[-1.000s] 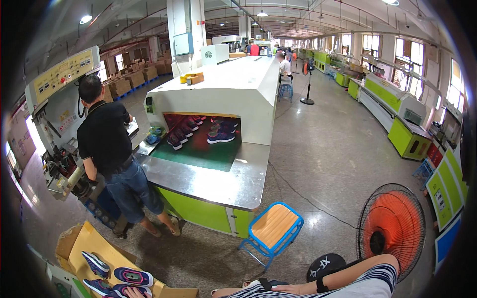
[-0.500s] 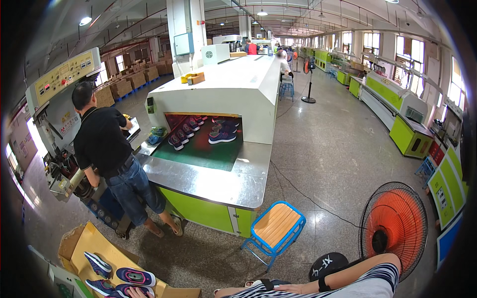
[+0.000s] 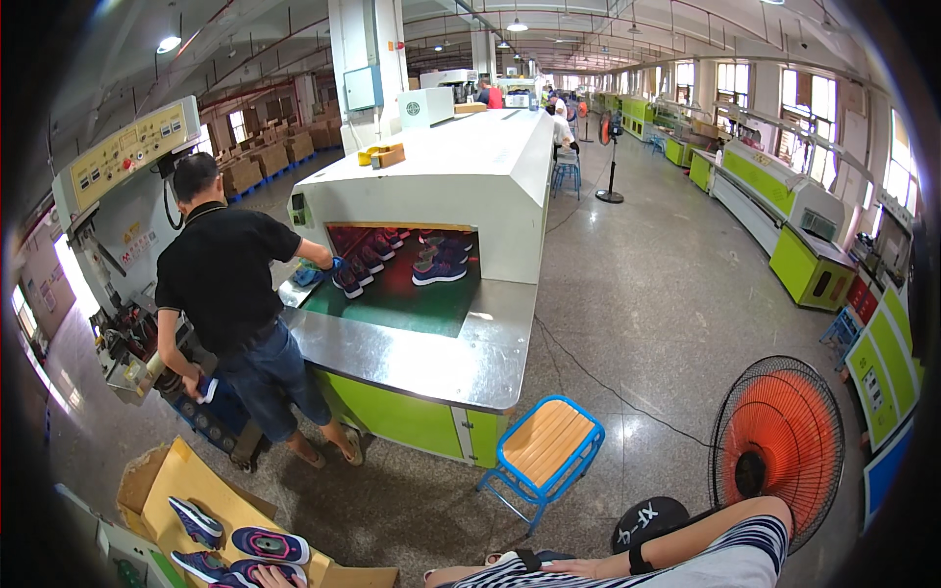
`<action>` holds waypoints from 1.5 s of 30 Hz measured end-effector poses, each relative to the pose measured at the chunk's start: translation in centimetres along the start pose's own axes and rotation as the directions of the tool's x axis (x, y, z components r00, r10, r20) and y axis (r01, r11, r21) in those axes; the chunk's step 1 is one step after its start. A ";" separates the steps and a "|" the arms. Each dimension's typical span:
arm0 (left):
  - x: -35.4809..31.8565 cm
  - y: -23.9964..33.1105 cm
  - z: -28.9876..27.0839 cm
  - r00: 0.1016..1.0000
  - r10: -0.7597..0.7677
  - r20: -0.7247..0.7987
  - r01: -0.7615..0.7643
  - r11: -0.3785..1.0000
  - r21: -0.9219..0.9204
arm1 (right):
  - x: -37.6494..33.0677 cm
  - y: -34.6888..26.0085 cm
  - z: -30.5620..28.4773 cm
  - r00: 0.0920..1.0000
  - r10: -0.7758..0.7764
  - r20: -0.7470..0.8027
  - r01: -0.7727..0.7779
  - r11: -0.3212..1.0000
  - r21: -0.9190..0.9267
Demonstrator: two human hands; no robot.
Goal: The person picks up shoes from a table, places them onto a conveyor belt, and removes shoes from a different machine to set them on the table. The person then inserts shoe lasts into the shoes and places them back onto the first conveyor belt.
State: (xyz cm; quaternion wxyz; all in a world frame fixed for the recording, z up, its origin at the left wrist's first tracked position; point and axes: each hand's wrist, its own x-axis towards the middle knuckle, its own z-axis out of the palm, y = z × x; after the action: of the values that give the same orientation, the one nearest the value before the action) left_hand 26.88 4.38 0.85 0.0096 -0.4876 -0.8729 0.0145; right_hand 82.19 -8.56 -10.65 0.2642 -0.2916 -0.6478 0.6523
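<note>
My right hand [image 3: 580, 566] lies flat at the bottom edge, fingers pointing left, with a black wristband and a striped sleeve behind it. It holds nothing. Only the fingertips of my left hand [image 3: 263, 580] show at the lower left edge. They touch dark blue and pink shoes [image 3: 267, 544] lying in an open cardboard box [image 3: 186, 475]. Its grip is hidden. A person in a black shirt [image 3: 221, 279] stands at a green conveyor belt [image 3: 402, 304] and reaches to a shoe on it [image 3: 345, 282].
A white tunnel machine [image 3: 461, 171] covers the belt, with several shoes inside. A blue stool with a wooden seat [image 3: 544, 446] stands near the steel table [image 3: 412, 358]. An orange floor fan [image 3: 779, 441] is at the right. A black round object [image 3: 649, 519] lies by my arm.
The person in the black shirt has stepped closer to the belt and now reaches onto it for a shoe. My right hand has stayed in place.
</note>
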 end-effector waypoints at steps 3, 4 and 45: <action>0.1 -0.2 0.5 1.000 0.007 -0.023 -0.007 1.000 0.003 | 0.3 0.1 0.1 1.000 0.002 -0.020 -0.002 1.000 0.010; 0.1 -0.2 0.5 1.000 0.004 -0.020 -0.004 1.000 0.003 | 0.4 0.2 0.2 1.000 0.003 -0.027 -0.003 1.000 0.013; 0.6 -0.3 1.3 1.000 -0.015 0.001 0.014 0.998 0.064 | 1.9 1.0 1.2 0.951 0.113 -0.289 -0.066 0.984 0.167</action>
State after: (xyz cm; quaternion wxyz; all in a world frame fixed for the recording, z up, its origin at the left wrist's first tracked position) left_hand 26.32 4.69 -0.48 0.0248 -0.4807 -0.8755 0.0427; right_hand 80.03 -8.06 -11.69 0.3507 -0.3941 -0.5340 0.6606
